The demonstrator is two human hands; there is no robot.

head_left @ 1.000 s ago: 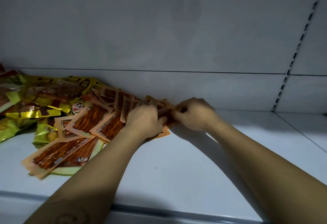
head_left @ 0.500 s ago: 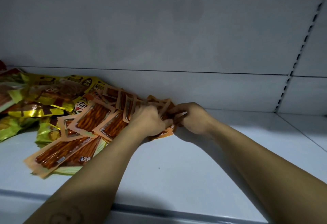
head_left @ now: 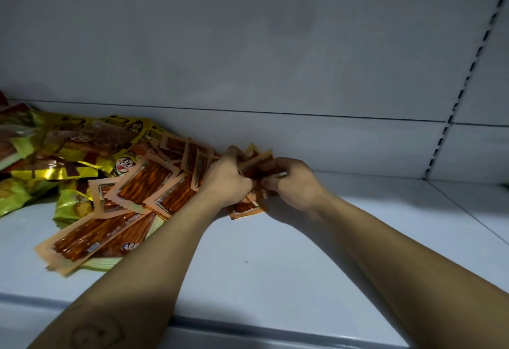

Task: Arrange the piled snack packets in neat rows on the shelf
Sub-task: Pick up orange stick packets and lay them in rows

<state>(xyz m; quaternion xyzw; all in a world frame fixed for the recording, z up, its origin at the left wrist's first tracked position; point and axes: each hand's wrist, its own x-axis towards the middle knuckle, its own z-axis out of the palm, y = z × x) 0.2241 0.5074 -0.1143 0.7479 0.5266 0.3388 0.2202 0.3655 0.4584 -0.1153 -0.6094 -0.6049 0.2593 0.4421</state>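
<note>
Your left hand (head_left: 225, 180) and right hand (head_left: 296, 183) both gripped a small bunch of orange packets (head_left: 254, 168) beside the pile (head_left: 115, 183) on the white shelf (head_left: 275, 252).

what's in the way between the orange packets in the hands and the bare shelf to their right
Nothing visible. The left hand and right hand both grip the bunch of orange snack packets, and the white shelf to its right shows no object. The loose pile lies to the left.
</note>
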